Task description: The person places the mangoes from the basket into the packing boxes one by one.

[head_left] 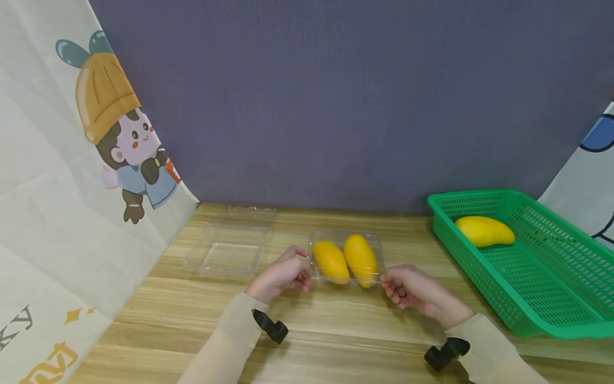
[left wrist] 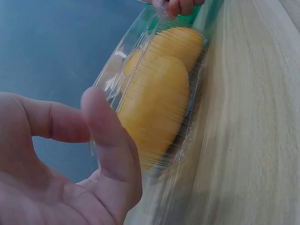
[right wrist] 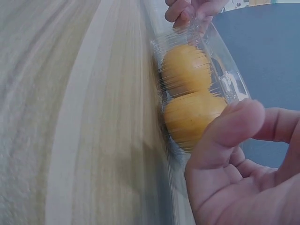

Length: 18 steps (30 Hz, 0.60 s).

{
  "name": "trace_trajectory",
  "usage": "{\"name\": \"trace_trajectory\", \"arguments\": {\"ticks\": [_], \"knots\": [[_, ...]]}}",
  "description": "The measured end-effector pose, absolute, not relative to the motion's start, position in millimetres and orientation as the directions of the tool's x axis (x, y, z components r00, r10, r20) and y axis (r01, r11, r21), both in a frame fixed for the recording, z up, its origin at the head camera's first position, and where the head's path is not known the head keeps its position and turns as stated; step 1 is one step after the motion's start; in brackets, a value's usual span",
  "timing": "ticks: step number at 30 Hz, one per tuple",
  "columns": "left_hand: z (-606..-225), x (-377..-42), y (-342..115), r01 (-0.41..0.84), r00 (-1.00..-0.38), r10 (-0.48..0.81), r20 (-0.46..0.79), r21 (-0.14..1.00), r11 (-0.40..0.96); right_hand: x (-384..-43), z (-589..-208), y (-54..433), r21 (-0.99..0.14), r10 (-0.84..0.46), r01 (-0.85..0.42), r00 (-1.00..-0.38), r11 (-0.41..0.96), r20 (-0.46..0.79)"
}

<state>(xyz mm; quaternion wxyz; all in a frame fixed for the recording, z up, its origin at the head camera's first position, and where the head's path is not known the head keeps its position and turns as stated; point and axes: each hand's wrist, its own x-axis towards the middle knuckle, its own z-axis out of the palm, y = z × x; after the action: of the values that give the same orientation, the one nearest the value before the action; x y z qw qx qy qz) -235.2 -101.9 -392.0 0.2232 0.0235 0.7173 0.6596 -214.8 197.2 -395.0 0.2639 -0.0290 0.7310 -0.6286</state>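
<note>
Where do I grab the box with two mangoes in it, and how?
Probably pinch the box by its left and right edges, coming in from both sides: the mangoes fill most of its middle, but those thin edges are easy to pinch.

At the centre of the frame, the left hand (head_left: pixel 284 271) and right hand (head_left: pixel 412 290) grip opposite sides of a clear box (head_left: pixel 338 238) holding two yellow mangoes (head_left: pixel 362 260) on the wooden bench (head_left: pixel 336 341). Another transparent container (head_left: pixel 232 256) lies left of centre; at right, a green basket (head_left: pixel 484 288) holds a third mango (head_left: pixel 484 231).
</note>
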Motion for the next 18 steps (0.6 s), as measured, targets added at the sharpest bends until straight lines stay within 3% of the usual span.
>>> {"name": "trace_trajectory", "arguments": {"ticks": [18], "knots": [[-392.8, -235.0, -96.4, -0.243, -0.927, 0.265, -0.266, 0.963, 0.115, -209.5, -393.2, 193.0, -0.927, -0.316, 0.274, -0.883, 0.257, -0.348]]}}
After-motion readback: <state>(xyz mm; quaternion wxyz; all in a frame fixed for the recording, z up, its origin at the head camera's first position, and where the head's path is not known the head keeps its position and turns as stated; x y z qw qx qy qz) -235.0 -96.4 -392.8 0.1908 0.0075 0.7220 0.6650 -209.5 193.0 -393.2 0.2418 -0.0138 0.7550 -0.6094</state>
